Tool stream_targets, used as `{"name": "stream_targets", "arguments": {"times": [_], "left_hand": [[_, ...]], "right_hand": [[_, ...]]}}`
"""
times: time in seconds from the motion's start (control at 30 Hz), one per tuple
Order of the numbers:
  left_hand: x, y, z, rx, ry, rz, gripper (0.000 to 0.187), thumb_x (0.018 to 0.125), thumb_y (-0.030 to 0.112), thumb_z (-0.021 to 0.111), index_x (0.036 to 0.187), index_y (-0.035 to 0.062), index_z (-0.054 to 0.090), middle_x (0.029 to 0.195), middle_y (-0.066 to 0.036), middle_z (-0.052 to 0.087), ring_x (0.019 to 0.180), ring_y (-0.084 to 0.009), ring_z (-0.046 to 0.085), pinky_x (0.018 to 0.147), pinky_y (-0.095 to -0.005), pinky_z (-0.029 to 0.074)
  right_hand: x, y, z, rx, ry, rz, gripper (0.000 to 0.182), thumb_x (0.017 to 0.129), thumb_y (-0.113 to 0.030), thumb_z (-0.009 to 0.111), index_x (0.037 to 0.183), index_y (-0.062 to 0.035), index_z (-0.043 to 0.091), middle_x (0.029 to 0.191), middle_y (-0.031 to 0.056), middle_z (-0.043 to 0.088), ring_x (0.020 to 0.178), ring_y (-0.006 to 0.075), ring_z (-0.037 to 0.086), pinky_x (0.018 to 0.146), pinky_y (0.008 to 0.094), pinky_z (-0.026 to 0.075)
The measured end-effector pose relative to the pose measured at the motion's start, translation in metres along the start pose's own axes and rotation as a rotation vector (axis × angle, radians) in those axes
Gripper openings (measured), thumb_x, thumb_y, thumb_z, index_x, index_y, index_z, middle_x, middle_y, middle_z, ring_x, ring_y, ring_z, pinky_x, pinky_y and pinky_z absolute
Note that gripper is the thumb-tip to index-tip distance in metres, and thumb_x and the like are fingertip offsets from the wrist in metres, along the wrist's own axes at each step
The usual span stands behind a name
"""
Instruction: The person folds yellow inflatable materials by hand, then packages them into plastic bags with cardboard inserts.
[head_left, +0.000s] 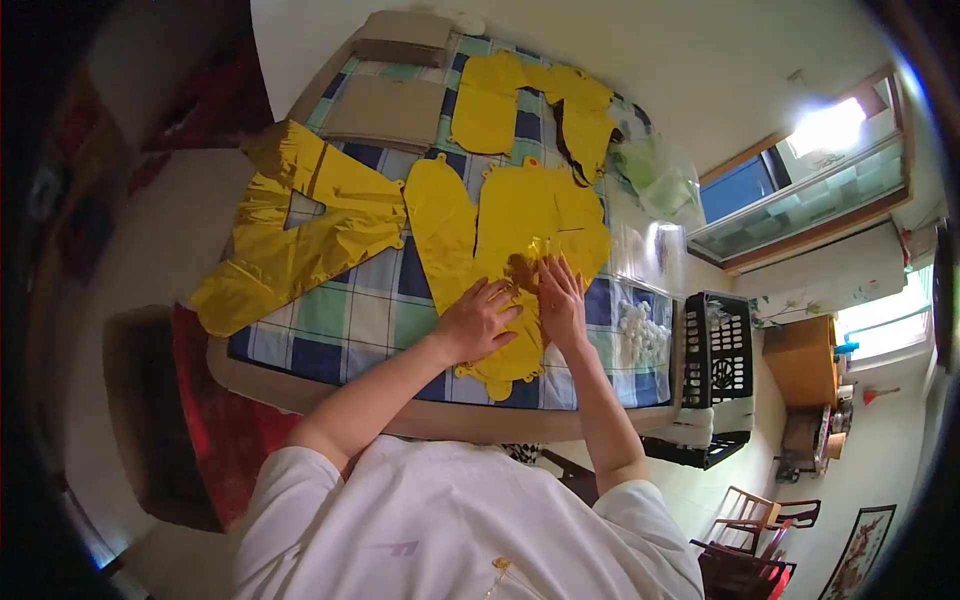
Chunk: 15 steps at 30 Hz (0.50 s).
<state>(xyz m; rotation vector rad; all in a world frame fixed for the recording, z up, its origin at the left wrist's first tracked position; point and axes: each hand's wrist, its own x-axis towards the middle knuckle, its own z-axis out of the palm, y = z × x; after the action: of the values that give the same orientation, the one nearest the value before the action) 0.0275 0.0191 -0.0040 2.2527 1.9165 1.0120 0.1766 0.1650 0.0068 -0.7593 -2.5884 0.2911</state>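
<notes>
I see my left hand [478,318] lying flat, fingers spread, pressing on the yellow foil balloon [520,235] near the table's [300,385] front edge. My right hand [562,300] sits just beside it, palm down, fingertips on the same balloon, gripping nothing. The balloon stretches away from under both hands across the checked cloth [370,310]. Farther left lies a crumpled yellow balloon [290,225]; beyond, more yellow balloons [540,105] and cardboard pieces [385,110].

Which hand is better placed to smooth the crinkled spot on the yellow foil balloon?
Right, probably: the right hand has fingertips at the crinkled spot, while the left hand lies flat lower on the yellow foil balloon.
</notes>
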Motion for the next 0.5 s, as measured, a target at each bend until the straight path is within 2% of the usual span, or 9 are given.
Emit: {"name": "stream_targets", "arguments": {"times": [0.07,0.2,0.3,0.4,0.5], "left_hand": [[0.0,0.0,-0.001,-0.012,0.015,0.003,0.039,0.081,0.033,0.065,0.112,0.0091,0.064,0.126,-0.013,0.053,0.123,-0.0299,0.044,0.105,-0.0462,0.033],[0.003,-0.002,0.0,-0.057,0.019,-0.013,0.035,0.08,0.03,0.066,0.108,0.0083,0.065,0.124,-0.013,0.054,0.121,-0.0293,0.045,0.104,-0.0462,0.034],[0.019,-0.003,-0.002,-0.241,-0.097,-0.17,0.034,0.078,0.025,0.067,0.107,0.008,0.064,0.121,-0.013,0.055,0.12,-0.029,0.046,0.103,-0.0448,0.035],[0.036,-0.007,0.005,-0.055,0.151,-0.014,0.035,0.077,0.022,0.067,0.109,0.0069,0.062,0.12,-0.014,0.055,0.12,-0.0306,0.046,0.103,-0.0433,0.035],[0.038,-0.021,0.014,0.039,0.117,0.051,0.038,0.078,0.021,0.066,0.112,0.0058,0.061,0.121,-0.015,0.054,0.12,-0.0319,0.045,0.103,-0.0433,0.035]], "right_hand": [[0.0,-0.004,0.002,-0.005,-0.062,0.03,0.039,0.091,-0.014,0.05,0.13,-0.0101,0.052,0.137,0.0124,0.048,0.13,0.0322,0.04,0.108,0.0524,0.026],[-0.002,-0.002,0.006,0.014,-0.011,0.005,0.038,0.092,-0.015,0.049,0.129,-0.0094,0.052,0.135,0.0116,0.049,0.129,0.0306,0.042,0.107,0.0516,0.027],[-0.002,-0.003,0.005,-0.002,-0.013,0.008,0.037,0.092,-0.014,0.049,0.129,-0.009,0.053,0.135,0.0116,0.05,0.128,0.0301,0.043,0.107,0.0508,0.027],[-0.003,0.0,0.007,0.018,-0.003,-0.003,0.037,0.091,-0.013,0.05,0.128,-0.0084,0.053,0.135,0.0116,0.05,0.128,0.0299,0.043,0.107,0.0506,0.028],[-0.003,-0.004,0.007,0.018,0.019,0.0,0.036,0.091,-0.013,0.051,0.127,-0.0079,0.054,0.134,0.0111,0.05,0.128,0.0298,0.043,0.106,0.0516,0.028]]}}
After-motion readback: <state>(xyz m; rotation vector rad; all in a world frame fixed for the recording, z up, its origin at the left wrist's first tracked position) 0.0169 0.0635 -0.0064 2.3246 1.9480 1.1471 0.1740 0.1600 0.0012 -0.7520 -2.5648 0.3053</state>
